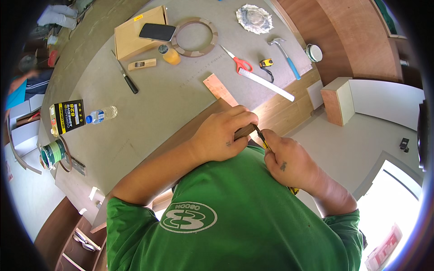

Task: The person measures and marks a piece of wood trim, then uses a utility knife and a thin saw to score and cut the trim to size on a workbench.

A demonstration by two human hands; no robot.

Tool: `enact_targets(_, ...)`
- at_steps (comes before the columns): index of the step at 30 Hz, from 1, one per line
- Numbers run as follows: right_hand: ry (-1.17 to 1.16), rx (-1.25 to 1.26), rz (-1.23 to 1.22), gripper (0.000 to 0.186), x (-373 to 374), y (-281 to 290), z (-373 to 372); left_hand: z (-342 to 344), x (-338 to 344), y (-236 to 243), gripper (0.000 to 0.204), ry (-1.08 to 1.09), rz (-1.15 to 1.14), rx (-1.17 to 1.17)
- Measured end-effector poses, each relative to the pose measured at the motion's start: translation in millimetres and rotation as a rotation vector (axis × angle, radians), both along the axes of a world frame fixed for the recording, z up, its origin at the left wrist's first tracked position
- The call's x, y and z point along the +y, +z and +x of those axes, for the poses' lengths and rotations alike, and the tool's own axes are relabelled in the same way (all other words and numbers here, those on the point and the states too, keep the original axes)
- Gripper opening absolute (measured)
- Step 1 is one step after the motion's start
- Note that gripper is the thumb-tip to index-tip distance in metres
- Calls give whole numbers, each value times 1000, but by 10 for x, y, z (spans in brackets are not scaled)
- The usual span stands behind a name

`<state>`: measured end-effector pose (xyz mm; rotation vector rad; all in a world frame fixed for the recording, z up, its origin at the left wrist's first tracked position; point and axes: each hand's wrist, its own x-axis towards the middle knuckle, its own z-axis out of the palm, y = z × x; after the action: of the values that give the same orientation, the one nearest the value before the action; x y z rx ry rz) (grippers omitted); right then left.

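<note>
In front of my chest, my left hand is closed round a brown strip, its end showing between thumb and fingers. My right hand grips a yellow and black utility knife, with the dark front part against the strip's end. Most of the knife's handle is hidden in my fist; a yellow end shows below it. Beyond my left hand a short reddish wood piece lies at the table's near edge. How far the strip runs below my hand cannot be seen.
On the grey table lie red-handled scissors, a white straightedge, a tape measure, a hammer, a knife, a small wooden plane, a phone on a cardboard box, a bottle and an adhesive can.
</note>
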<state>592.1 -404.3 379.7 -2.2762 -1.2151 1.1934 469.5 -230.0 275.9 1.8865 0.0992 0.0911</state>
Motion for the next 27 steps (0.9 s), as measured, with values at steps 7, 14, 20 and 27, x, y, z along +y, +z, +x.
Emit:
enact_targets(7,29,-14,-8,29,-17,-65,16,1,-10,21,38,7,3,-4)
enact_targets(14,39,-22,17,30,-25,-107,11,5,-11,4,39,-1,18,-1)
enact_targets(20,36,-52,17,31,-28,-140,-9,19,-34,-35,37,46,39,-104)
enact_targets(27,32,-35,-5,31,-23,-71,-3,23,-23,0,38,35,33,-93)
